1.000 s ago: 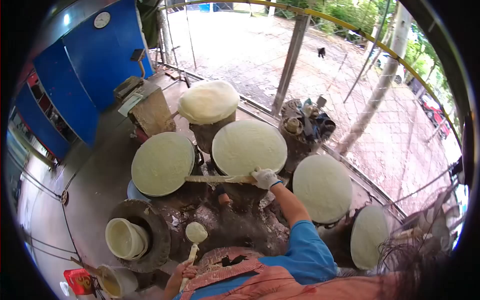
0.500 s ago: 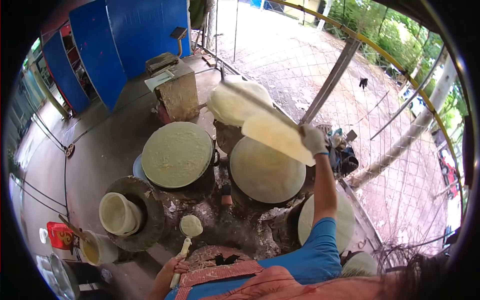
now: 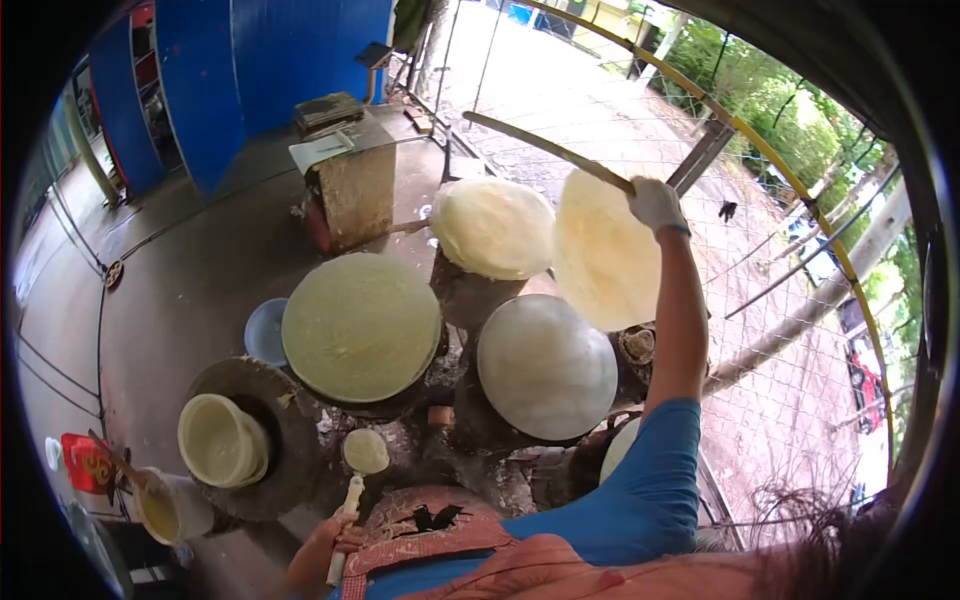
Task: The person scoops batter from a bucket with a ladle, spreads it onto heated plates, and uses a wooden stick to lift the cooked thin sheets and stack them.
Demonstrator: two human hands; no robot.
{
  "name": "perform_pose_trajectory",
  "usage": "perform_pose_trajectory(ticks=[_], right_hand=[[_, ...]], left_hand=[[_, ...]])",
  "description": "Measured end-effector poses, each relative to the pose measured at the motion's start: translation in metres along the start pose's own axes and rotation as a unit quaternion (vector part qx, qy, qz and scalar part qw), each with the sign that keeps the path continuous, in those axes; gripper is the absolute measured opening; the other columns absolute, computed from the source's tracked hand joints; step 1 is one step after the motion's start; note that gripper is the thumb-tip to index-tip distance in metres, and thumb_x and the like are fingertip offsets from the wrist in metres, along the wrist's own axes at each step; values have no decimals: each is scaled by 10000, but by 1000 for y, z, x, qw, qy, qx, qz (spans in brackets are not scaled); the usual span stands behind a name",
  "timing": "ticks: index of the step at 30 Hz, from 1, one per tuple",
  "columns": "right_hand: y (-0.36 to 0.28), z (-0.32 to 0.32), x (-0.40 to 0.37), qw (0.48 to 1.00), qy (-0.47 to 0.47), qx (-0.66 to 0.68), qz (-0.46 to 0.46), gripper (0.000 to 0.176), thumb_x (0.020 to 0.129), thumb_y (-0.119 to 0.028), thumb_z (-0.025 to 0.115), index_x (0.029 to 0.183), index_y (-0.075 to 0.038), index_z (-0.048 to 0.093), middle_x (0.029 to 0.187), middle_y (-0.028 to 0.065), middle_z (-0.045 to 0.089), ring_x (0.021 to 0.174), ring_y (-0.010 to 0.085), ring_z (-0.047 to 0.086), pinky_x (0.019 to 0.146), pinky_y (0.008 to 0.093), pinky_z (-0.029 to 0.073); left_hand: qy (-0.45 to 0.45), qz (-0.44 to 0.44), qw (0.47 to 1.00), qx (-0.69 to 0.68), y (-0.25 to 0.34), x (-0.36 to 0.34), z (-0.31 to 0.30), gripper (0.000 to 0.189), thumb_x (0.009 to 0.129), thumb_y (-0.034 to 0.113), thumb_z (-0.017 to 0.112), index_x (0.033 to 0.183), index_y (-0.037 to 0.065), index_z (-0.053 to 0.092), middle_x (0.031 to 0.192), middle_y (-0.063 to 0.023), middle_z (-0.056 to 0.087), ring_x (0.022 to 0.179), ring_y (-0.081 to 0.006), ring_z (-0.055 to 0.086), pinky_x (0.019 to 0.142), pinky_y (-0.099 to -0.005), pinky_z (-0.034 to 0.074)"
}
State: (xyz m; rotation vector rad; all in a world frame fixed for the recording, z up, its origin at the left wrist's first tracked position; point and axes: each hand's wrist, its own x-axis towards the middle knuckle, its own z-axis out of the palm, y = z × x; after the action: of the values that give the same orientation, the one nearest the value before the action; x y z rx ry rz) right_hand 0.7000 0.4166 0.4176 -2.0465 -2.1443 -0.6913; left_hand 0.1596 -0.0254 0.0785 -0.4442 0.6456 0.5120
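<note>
In its pale glove, my right hand [image 3: 655,205] grips a long flat wooden stick [image 3: 540,145] that points up and to the left. A thin, pale round sheet of flatbread [image 3: 605,255] hangs below the stick, near that hand. Low in the view, my left hand [image 3: 335,540] is wrapped round the whitish handle of a round-headed tool [image 3: 366,452] coated with pale batter. A bare round griddle [image 3: 547,368] lies below the flatbread. To its left is another griddle covered with batter [image 3: 360,328]. Beyond them sits a pile of flatbread [image 3: 495,228].
At left stand a white bucket [image 3: 222,440] inside a dark ring, a smaller bucket [image 3: 175,505] and a blue basin [image 3: 266,332]. A block-like stand [image 3: 352,195] is farther back. Wire fencing [image 3: 800,250] runs along the right. My arm partly hides another griddle [image 3: 618,450].
My right hand has risen, lifting the stick and flatbread up and to the right, away from the middle griddle. The flatbread now hangs more upright. My left hand keeps its hold.
</note>
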Motion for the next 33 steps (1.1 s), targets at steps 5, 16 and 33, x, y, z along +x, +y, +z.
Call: perform_pose_trajectory(ticks=[5,16,33], right_hand=[[-50,-12,75,997,-69,24,-30,279,748,-210,498,925,-49,642,936,191,618,869,327,604,791,411,471],[8,166,112,662,-54,678,314,172,724,-111,535,562,-53,527,450,66,461,328,172,414,306,308,272],[-66,343,-28,798,-143,374,451,753,692,-633,554,1094,3,523,946,197,588,860,340,578,702,435,440]], left_hand=[[61,40,992,101,4,26,19,299,894,318,437,708,96,362,550,34,313,421,-70,262,359,-211,192],[-65,165,984,-11,-6,59,55,301,896,177,464,1187,246,434,574,17,303,410,-40,287,323,-159,234],[-175,225,958,-35,28,82,118,372,895,178,469,1253,229,382,582,16,303,412,-43,282,323,-155,243]])
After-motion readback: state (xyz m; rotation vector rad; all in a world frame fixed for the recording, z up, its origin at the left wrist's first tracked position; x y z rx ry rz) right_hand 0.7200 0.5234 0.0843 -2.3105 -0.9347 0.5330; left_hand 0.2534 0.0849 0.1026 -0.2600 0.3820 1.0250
